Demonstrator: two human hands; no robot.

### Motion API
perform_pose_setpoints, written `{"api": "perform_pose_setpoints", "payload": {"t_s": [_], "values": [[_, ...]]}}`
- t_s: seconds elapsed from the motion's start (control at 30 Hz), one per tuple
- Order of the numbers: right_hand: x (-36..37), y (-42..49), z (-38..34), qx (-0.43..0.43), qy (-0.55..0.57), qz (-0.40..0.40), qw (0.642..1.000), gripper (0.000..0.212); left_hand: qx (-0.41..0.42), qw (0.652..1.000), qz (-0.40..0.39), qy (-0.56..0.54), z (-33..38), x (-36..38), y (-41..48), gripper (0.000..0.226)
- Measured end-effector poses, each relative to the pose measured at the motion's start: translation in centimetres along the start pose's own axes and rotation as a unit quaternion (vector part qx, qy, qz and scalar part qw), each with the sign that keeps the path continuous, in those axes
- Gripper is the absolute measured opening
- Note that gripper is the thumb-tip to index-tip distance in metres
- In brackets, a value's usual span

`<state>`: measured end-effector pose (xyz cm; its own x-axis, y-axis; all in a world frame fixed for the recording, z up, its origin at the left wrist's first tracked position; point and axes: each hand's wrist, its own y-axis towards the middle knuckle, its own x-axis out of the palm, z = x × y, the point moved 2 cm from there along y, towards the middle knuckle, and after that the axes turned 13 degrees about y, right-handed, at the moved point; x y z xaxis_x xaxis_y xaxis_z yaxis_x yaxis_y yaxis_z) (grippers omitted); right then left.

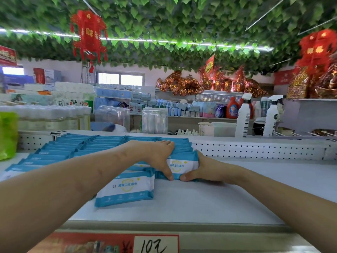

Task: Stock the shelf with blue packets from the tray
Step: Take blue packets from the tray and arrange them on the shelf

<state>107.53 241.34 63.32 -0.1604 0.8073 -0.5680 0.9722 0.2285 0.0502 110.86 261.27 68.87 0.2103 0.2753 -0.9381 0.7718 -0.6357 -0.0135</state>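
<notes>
Rows of blue and white packets (76,148) stand leaning on the white shelf (237,189), filling its left and middle. My left hand (156,156) lies over the top of the rightmost row, thumb down on the front packet (182,166). My right hand (202,170) grips that same packet from its right side, thumb at its lower edge. The packet is held between both hands. Another packet (125,189) leans at the front of the row to the left. No tray is in view.
A perforated white back panel (255,148) closes the shelf behind. A green package (7,136) stands at the far left. White bottles (243,115) and other goods fill shelves beyond. A price tag (155,244) runs along the shelf's front edge.
</notes>
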Motion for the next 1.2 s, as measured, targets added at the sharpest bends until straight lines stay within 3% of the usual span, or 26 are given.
{"api": "perform_pose_setpoints", "payload": {"t_s": [0.07,0.17,0.47,0.57,0.73,0.83,0.93,1.03,1.2], "values": [[-0.2,0.6,0.0,0.009,0.023,-0.024,0.999,0.1,0.0,1.0,-0.009,0.001,-0.2,-0.1,0.3,0.119],[0.4,0.5,-0.8,-0.007,0.049,-0.072,0.996,0.076,0.006,1.0,-0.014,0.007,-0.5,0.0,0.7,0.117],[0.9,-0.3,-1.8,-0.025,0.086,-0.091,0.992,0.054,0.012,1.0,-0.013,-0.018,-0.6,0.2,0.8,0.113],[0.6,-0.3,-1.6,-0.028,0.089,-0.094,0.991,0.066,0.011,0.999,-0.008,-0.04,-0.6,-0.2,0.0,0.107],[-1.7,-0.4,-2.0,0.048,0.043,0.026,0.998,0.139,-0.009,0.994,0.009,-0.109,-2.4,-1.2,-4.1,0.098],[-2.5,-1.4,-3.8,0.002,-0.041,0.1,0.994,0.142,-0.027,0.994,-0.004,-0.104,-4.8,-1.4,-7.7,0.097],[-1.2,-2.7,-6.7,-0.063,-0.141,0.124,0.98,0.135,-0.047,0.992,-0.06,-0.104,-7.4,-0.7,-10.8,0.116],[2.5,-4.2,-9.8,-0.114,-0.257,0.054,0.958,0.126,-0.037,0.989,-0.112,-0.084,-8.7,0.2,-12.9,0.13],[7.4,-3.3,-12.0,-0.096,-0.377,-0.064,0.919,0.129,0.01,0.991,-0.131,-0.034,-7.9,1.9,-14.2,0.137]]}}
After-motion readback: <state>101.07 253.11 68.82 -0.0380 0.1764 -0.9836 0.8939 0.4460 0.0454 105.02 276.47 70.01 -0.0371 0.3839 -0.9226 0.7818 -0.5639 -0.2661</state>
